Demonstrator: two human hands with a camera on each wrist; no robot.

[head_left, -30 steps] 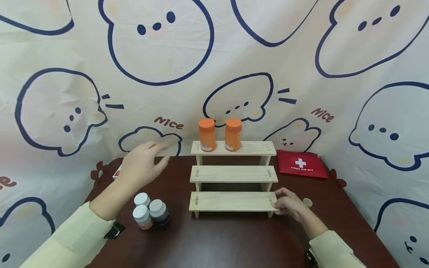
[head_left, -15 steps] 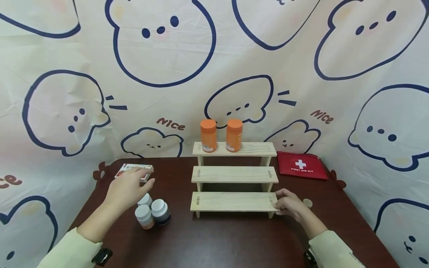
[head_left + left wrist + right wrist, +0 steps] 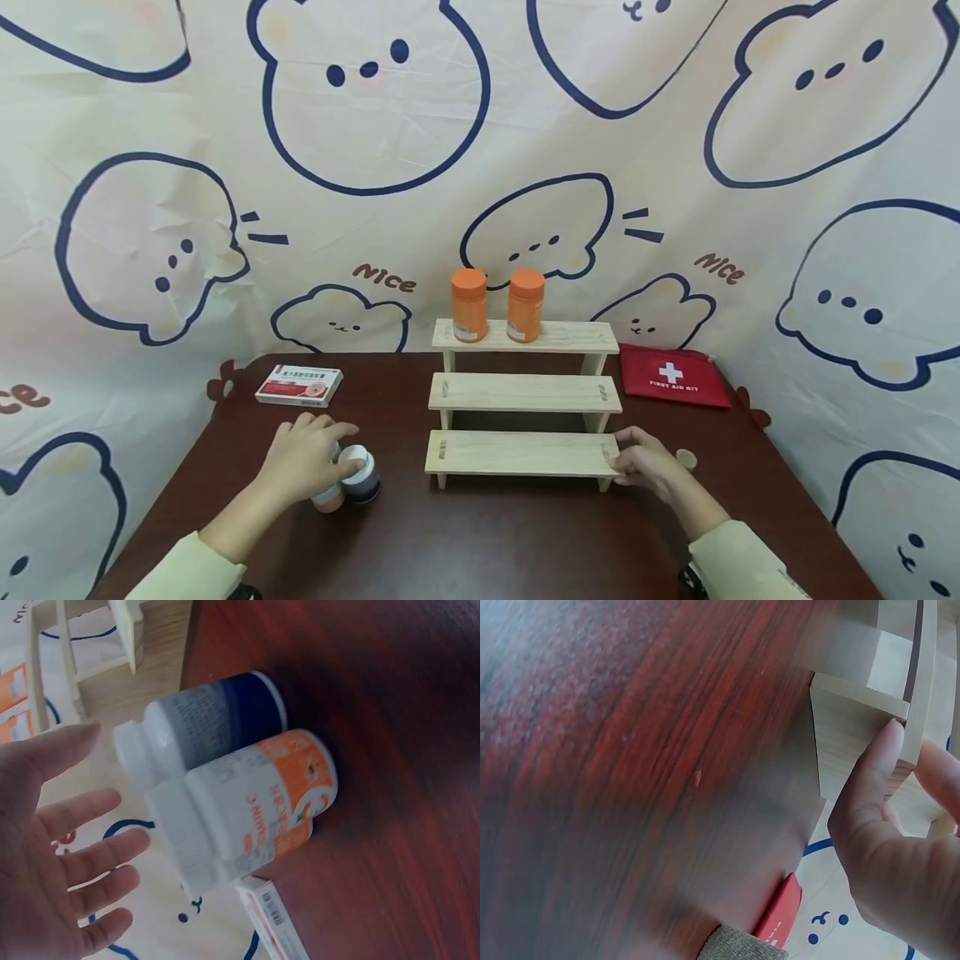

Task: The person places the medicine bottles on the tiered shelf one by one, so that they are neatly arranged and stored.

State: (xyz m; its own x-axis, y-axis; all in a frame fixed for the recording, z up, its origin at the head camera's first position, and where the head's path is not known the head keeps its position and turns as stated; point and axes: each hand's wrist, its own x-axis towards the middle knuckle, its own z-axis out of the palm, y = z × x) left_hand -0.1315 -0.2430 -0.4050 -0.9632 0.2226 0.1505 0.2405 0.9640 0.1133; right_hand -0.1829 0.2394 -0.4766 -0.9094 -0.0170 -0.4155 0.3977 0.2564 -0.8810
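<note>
Far left first: one medicine box [image 3: 300,385] lies flat on the table [image 3: 480,533], and it's in plain sight now. Half a second ago the left hand [image 3: 303,458] was spread above it; that hand has swung down toward the wearer and hangs over the bottle cluster. Fingers spread, holding nothing! The left wrist view shows a gap between fingertips and caps, so the bottles look to be what it's reaching for, and the box is passed by.

Count the bottles: three, bunched upright on the table to the left of the shelf. There's the dark blue bottle [image 3: 362,479], the orange-labelled bottle [image 3: 255,802], and a third bottle [image 3: 292,838] mostly hidden behind it.

On to the middle: one wooden shelf [image 3: 525,392], three boards stepped upward. Two orange jars, the left jar [image 3: 469,308] and the right jar [image 3: 527,310], stand on the top board, just as they did a second ago.

And the right hand [image 3: 648,462]? No change there: thumb and fingers pinch the right end of the bottom board, which I'd judge is steadying the shelf.

Out right, one red first aid pouch [image 3: 671,377] lies behind, and one small round piece [image 3: 686,458] sits just beyond that hand.
</note>
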